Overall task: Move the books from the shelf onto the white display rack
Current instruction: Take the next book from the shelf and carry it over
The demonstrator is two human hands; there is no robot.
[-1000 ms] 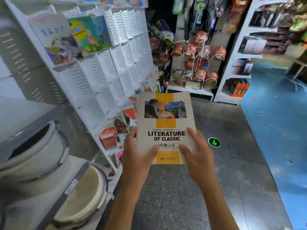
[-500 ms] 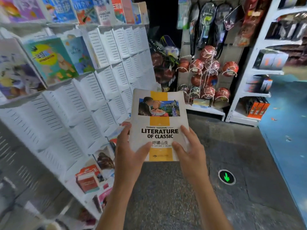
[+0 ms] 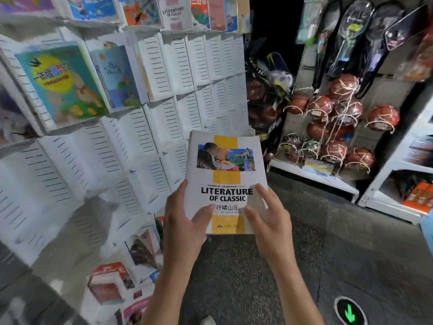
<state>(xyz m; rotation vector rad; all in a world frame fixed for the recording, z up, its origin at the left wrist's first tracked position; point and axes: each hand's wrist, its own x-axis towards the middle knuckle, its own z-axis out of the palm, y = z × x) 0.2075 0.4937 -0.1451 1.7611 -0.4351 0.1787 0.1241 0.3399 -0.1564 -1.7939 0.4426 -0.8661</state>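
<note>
I hold a white and yellow book (image 3: 226,165) titled "Literature of Classic" upright in front of me with both hands. My left hand (image 3: 184,221) grips its lower left edge, thumb across the cover. My right hand (image 3: 269,219) grips the lower right edge, thumb and forefinger on the cover. The white display rack (image 3: 145,137) of slotted pockets fills the left side. Its top row holds several books, among them another copy of the same title (image 3: 172,12). A teal picture book (image 3: 63,83) and a blue one (image 3: 118,76) stand in the second row.
Low pockets of the rack hold a red and white book (image 3: 110,285) and others. Netted basketballs (image 3: 337,127) and bagged rackets (image 3: 351,36) hang on a stand at the right, beside a white shelf (image 3: 398,165) with orange boxes. A green arrow light (image 3: 350,314) is set in the dark floor.
The view has swung up and toward the rack, so its upper rows with books have come into sight. The book stays in both hands, now held closer to the rack.
</note>
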